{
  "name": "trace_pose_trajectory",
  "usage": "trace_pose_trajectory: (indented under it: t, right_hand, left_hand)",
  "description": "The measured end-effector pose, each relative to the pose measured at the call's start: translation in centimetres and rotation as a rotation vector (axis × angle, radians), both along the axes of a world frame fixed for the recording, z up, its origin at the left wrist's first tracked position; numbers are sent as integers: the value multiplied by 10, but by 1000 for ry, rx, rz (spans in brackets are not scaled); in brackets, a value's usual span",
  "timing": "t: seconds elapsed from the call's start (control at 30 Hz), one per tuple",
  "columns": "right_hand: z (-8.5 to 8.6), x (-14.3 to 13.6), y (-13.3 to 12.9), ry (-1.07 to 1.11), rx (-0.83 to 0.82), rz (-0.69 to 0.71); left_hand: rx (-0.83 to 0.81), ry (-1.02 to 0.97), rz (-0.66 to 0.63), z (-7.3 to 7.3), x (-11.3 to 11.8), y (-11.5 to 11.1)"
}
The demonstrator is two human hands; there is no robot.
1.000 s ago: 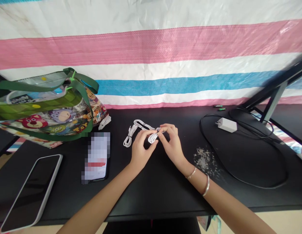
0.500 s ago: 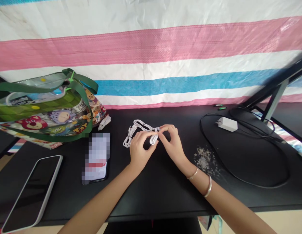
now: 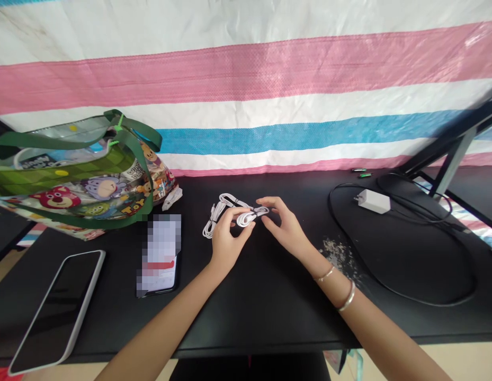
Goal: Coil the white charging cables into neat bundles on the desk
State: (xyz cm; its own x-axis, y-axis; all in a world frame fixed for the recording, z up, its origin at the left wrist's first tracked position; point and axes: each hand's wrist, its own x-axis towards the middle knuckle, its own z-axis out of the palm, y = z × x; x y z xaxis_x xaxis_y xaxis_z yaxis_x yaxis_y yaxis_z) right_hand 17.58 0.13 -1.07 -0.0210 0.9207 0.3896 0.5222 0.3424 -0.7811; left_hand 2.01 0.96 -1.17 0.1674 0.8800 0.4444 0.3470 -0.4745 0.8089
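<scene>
The left hand (image 3: 226, 239) was partly closed, with the tips of its thumb and forefinger pinching the near left side of a small white cable coil (image 3: 246, 217). The right hand (image 3: 287, 228) was open, its thumb and forefinger parted around the right end of the coil; whether either fingertip touched it could not be told. The coil lay between the two hands, over the middle of the black desk (image 3: 246, 301), with a dark tie around its waist.

Just beyond the left hand, more white cable (image 3: 209, 228) rested on the desk in tied loops. Two bracelets, a thin one (image 3: 325, 274) and a thicker one (image 3: 348, 296), circled the right wrist and forearm.

On the left side of the desk stood a clear and green cartoon-print bag (image 3: 100, 188) with dark green straps, a crumpled white wrapper (image 3: 172, 198) against its right corner. In front of the bag lay a phone with a lit, pixelated screen (image 3: 159, 254) and, farther left, a larger dark-screened device with a pale rim (image 3: 59, 309).

To the right were scattered pale crumbs (image 3: 337, 254), a looping black cable (image 3: 448, 305), a white plug adapter (image 3: 373, 201) and two small green-and-dark objects (image 3: 365, 175). Behind the desk hung a pink, white and blue striped sheet (image 3: 246, 74).
</scene>
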Motion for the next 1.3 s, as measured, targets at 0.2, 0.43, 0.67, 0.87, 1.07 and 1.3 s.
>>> trace_pose_trajectory:
  t: [0.2, 0.43, 0.67, 0.87, 1.07, 1.3]
  right_hand:
    - [-2, 0, 2, -319, 91, -8]
    - [-9, 2, 5, -453, 102, -63]
    - [-15, 5, 7, -484, 135, -154]
    - [-10, 4, 6, -430, 174, -166]
    - [-3, -1, 1, -478, 117, -117]
    - [-6, -4, -1, -393, 80, -51]
  left_hand:
    - [36, 134, -24, -1, 1, -2]
    - [72, 461, -82, -1, 0, -4]
    - [115, 610, -177, 2, 0, -8]
    - [264, 654, -89, 18, -13, -3]
    - [263, 785, 176, 24, -45, -2]
    - [165, 798, 125, 16, -50, -3]
